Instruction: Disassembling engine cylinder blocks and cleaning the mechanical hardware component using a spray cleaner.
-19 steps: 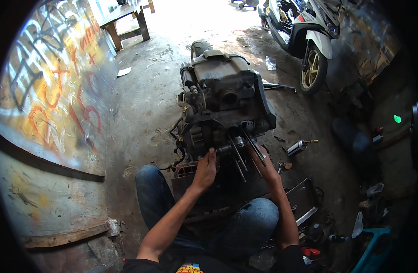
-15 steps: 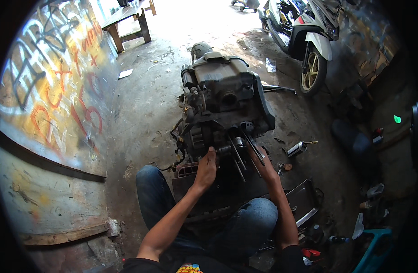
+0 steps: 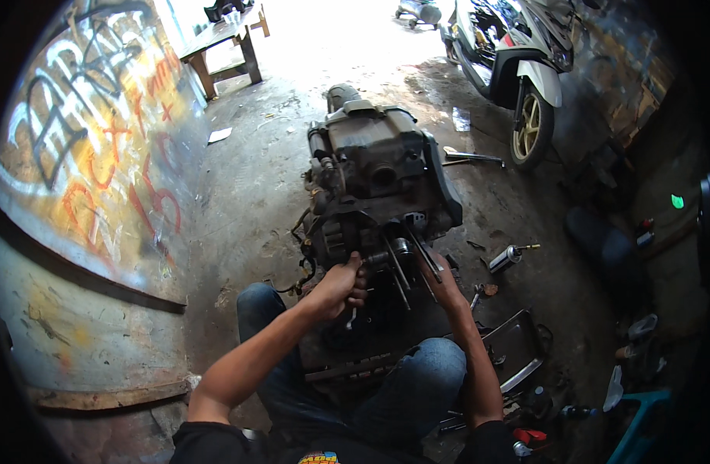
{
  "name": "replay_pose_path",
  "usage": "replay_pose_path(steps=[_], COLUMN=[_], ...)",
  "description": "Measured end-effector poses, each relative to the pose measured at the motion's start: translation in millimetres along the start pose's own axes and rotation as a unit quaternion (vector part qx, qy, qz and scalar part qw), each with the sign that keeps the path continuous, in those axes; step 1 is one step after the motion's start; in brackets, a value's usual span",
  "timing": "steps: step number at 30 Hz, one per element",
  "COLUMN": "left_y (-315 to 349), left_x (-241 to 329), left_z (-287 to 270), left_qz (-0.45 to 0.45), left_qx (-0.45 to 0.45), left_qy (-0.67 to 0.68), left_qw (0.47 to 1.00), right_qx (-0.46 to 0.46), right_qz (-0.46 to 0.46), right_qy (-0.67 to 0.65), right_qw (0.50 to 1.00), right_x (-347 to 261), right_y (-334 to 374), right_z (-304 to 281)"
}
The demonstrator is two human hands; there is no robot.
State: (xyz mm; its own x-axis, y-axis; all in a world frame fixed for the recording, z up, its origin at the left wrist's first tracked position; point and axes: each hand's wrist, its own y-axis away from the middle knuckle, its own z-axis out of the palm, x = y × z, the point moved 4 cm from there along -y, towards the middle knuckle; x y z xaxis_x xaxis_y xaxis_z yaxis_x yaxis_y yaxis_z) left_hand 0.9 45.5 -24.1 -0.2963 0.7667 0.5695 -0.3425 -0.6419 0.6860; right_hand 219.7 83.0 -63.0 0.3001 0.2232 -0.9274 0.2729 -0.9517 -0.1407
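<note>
In front of my knees is a scooter engine (image 3: 370, 203) with a dusty airbox (image 3: 374, 127) on top. A bright piston (image 3: 403, 247) shows among long metal studs (image 3: 424, 251) that point toward me. My left hand (image 3: 339, 288) is curled in a fist at the engine's near left side. A shiny wrench end (image 3: 351, 319) sticks out below that fist; the rest of the tool is covered by the fingers. Beside the studs on the right, my right hand (image 3: 445, 284) reaches against the engine, and its fingertips are hidden behind them.
A spray can (image 3: 505, 257) lies on the floor to the right, near a metal tray (image 3: 517, 348). Further off stands a white scooter (image 3: 517, 62). A painted wall (image 3: 100, 147) runs along the left, with a wooden bench (image 3: 223, 42) beyond it. Loose tools lie at lower right.
My left hand has moved slightly left and its fingers have closed into a fist, and the wrench end now shows below it. My right hand stays beside the studs. The view has shifted a little.
</note>
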Motion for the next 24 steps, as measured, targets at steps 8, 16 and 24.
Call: replay_pose_path(steps=[8, 16, 24], left_y=[0, -1, -20], left_x=[-2, 1, -17], left_z=[-11, -15, -19], left_qz=[0.384, 0.471, 0.399], left_qx=[0.218, 0.186, 0.203], left_qy=[-0.412, -0.434, -0.324], left_qw=[0.797, 0.745, 0.833], right_qx=[0.035, 0.05, 0.029], right_qz=[-0.139, -0.145, -0.1], right_qy=[0.084, 0.103, 0.057], right_qw=[0.986, 0.983, 0.993], right_x=[-4, 4, -1], right_y=[-2, -3, -4], right_z=[1, 4, 4])
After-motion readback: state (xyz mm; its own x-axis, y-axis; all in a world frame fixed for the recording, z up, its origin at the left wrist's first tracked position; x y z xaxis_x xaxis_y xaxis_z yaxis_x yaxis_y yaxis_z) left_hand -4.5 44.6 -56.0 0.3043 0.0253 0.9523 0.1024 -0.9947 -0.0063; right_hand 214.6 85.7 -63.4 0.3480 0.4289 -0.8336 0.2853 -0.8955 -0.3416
